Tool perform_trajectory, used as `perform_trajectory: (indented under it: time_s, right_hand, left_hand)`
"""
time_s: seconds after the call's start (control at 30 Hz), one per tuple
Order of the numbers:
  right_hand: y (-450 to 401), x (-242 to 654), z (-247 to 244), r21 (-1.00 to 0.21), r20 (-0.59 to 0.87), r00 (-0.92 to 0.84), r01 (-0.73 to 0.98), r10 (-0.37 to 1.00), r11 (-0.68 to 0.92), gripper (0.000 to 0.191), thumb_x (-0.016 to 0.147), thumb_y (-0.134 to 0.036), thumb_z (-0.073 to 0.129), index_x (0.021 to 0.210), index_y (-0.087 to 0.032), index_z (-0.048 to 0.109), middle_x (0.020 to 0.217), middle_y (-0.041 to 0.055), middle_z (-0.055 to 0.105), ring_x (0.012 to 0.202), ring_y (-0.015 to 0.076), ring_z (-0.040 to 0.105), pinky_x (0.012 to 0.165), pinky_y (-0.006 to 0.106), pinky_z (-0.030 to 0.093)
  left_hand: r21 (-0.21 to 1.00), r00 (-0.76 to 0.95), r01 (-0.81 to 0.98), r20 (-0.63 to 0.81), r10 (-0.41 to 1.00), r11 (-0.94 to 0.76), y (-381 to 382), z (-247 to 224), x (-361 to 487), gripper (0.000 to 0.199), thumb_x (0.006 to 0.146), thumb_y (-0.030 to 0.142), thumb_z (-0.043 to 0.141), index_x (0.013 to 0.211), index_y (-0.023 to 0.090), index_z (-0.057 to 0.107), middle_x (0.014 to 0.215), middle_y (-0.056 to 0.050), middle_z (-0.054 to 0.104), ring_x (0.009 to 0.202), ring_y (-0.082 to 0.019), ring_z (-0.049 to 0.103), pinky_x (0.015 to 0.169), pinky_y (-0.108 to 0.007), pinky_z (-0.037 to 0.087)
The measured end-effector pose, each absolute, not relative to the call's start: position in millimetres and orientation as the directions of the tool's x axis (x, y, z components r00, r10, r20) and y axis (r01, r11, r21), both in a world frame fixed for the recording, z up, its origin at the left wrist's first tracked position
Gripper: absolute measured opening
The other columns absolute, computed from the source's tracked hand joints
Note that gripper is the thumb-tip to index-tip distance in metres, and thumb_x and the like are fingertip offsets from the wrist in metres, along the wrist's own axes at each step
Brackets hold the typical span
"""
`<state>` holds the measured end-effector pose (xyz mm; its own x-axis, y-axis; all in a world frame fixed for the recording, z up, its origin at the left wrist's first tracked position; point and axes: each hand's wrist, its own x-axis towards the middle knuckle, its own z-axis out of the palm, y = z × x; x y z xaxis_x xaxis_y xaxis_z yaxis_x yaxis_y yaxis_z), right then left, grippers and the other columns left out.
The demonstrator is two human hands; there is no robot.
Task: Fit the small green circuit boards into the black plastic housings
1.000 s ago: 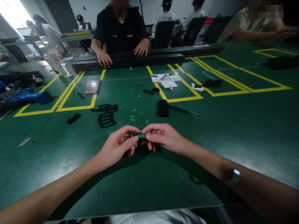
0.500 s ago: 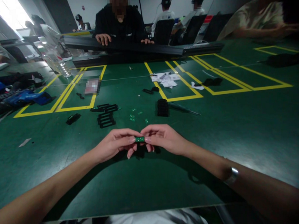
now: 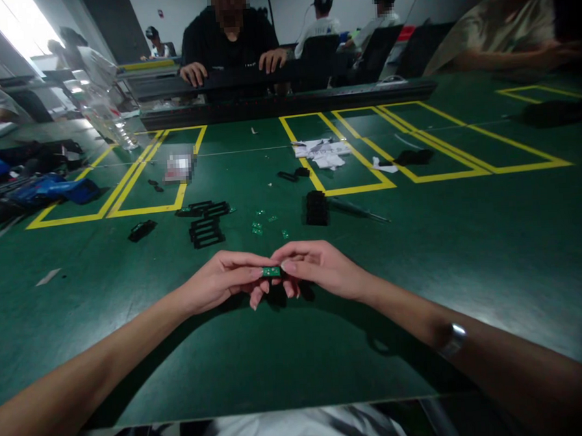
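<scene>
A small green circuit board (image 3: pixel 271 272) is held level above the green table between my two hands. My left hand (image 3: pixel 228 280) pinches its left end between thumb and fingers. At its right end, the thumb and fingers of my right hand (image 3: pixel 318 268) close on the board. The fingertips of both hands meet behind it. Beyond the hands lie several small green boards (image 3: pixel 257 228). Black slotted frames (image 3: pixel 206 232) are to their left, and a stack of black parts (image 3: pixel 316 208) with a screwdriver (image 3: pixel 361 210) beside it is to their right.
A black part (image 3: pixel 142 230) lies at the left. Farther back are white paper scraps (image 3: pixel 324 152), a plastic bottle (image 3: pixel 120 126) and blue tools (image 3: pixel 72 189). Across the table (image 3: pixel 133 369), a person in black holds a long black bar (image 3: pixel 295 102).
The person across the table has shifted their hands and lowered the long black piece behind the bar. My right thumb has moved slightly on the board; otherwise my hands keep their place.
</scene>
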<state>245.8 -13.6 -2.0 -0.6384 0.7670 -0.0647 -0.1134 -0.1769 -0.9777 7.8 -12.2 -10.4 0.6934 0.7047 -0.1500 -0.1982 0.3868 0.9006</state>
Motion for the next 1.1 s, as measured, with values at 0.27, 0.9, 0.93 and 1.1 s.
perform_trajectory:
  time_s: [0.27, 0.9, 0.93, 1.1]
  right_hand:
    - [-13.8, 246.1, -2.7, -0.962, -0.107, -0.698, -0.106, 0.708, -0.25, 0.035, 0.088, -0.041, 0.072, 0.109, -0.013, 0.067, 0.08, 0.004, 0.074, 0.06, 0.012, 0.07, 0.053, 0.021, 0.052]
    - [-12.8, 245.9, -4.9, -0.967, -0.107, -0.703, -0.09, 0.703, -0.238, 0.032, 0.09, -0.036, 0.072, 0.108, -0.011, 0.067, 0.078, 0.0037, 0.074, 0.059, 0.011, 0.069, 0.052, 0.02, 0.052]
    - [-12.9, 245.9, -5.0, -0.968, -0.106, -0.703, -0.09, 0.703, -0.236, 0.032, 0.09, -0.036, 0.072, 0.108, -0.011, 0.067, 0.078, 0.0037, 0.074, 0.059, 0.011, 0.069, 0.052, 0.02, 0.052]
    - [-12.9, 246.4, -5.2, -0.968, -0.103, -0.708, -0.09, 0.698, -0.234, 0.032, 0.091, -0.035, 0.071, 0.111, -0.01, 0.066, 0.079, 0.0042, 0.075, 0.059, 0.0112, 0.07, 0.053, 0.021, 0.052]
  left_hand:
    - [0.906, 0.704, -0.197, -0.136, 0.697, 0.375, -14.4, -10.5, 8.6, 0.026, 0.09, 0.023, 0.07, 0.115, 0.016, 0.075, 0.09, -0.01, 0.076, 0.068, -0.015, 0.07, 0.062, -0.027, 0.059]
    - [0.909, 0.741, -0.186, -0.12, 0.66, 0.374, -12.7, -10.0, 7.9, 0.029, 0.092, 0.022, 0.069, 0.12, 0.016, 0.073, 0.091, -0.01, 0.075, 0.066, -0.011, 0.069, 0.062, -0.023, 0.057]
    - [0.909, 0.743, -0.186, -0.117, 0.659, 0.372, -12.6, -9.9, 8.0, 0.029, 0.092, 0.021, 0.068, 0.12, 0.016, 0.073, 0.091, -0.01, 0.075, 0.066, -0.011, 0.069, 0.062, -0.023, 0.057]
    - [0.906, 0.748, -0.197, -0.109, 0.655, 0.376, -12.4, -10.0, 7.7, 0.029, 0.092, 0.02, 0.068, 0.12, 0.017, 0.073, 0.088, -0.009, 0.075, 0.065, -0.011, 0.069, 0.061, -0.022, 0.056]
